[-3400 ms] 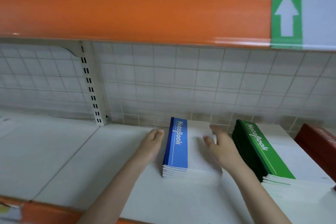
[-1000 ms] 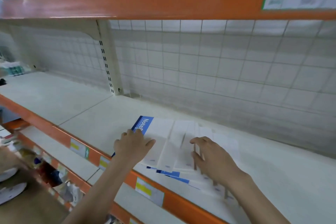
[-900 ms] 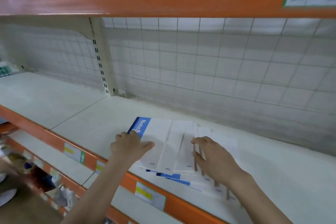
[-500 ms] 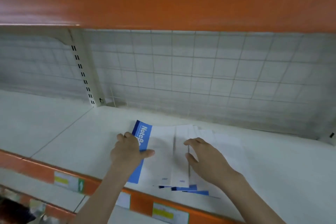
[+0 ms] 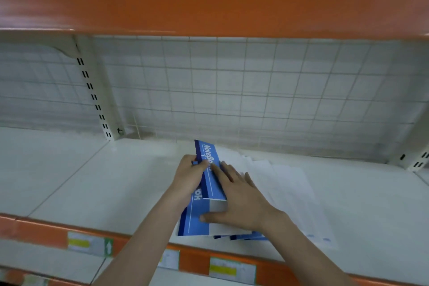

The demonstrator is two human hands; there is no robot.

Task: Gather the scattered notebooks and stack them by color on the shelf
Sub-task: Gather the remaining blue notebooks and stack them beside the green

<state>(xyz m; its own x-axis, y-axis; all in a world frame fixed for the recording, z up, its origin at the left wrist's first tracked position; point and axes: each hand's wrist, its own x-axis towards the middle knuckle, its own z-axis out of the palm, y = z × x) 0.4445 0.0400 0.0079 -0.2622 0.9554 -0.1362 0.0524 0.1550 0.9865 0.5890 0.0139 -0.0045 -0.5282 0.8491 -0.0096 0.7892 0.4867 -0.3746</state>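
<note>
Left hand (image 5: 189,177) pinching top notebook (image 5: 210,169) spine, right hand (image 5: 235,202) fingers spread flat over fanned notebooks (image 5: 278,190), on shelf (image 5: 92,181)

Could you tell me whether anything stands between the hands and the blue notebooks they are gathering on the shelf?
Nothing visible does. The left hand already grips the spine edge of the top blue notebook, and the right hand lies flat on the fanned notebooks beside it. The white shelf around them shows no obstacle.
</note>
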